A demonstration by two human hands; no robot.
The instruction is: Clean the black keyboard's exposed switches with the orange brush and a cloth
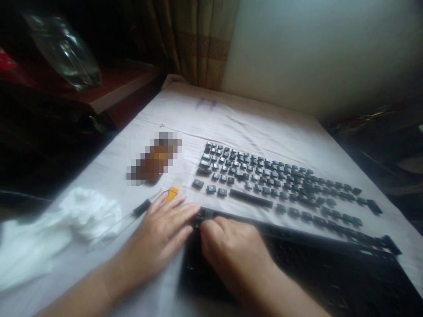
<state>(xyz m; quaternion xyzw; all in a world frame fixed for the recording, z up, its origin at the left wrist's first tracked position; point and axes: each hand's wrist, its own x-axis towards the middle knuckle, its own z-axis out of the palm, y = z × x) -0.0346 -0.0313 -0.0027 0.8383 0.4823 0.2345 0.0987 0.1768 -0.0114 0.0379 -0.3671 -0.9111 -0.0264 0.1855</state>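
A black keyboard base [317, 268] lies at the lower right, with its keycaps off over much of its surface. My left hand [168, 229] rests flat at its upper left corner, fingers stretched out and fingertips on the edge. Against the same corner, my right hand [231, 242] is curled with its fingers closed; what it may hold is hidden. Beyond the base, loose black keycaps [257, 176] are laid out in rows, with a long space bar [251, 198] among them. A brush with an orange band [172, 193] lies just past my left fingers.
White crumpled cloth [89, 211] lies at the left, beside a thin tool with a black part [141, 208]. A blurred-out brown object [155, 160] is on the sheet [251, 119]. A glass vessel [69, 57] stands on a red-brown table [115, 88] at the upper left.
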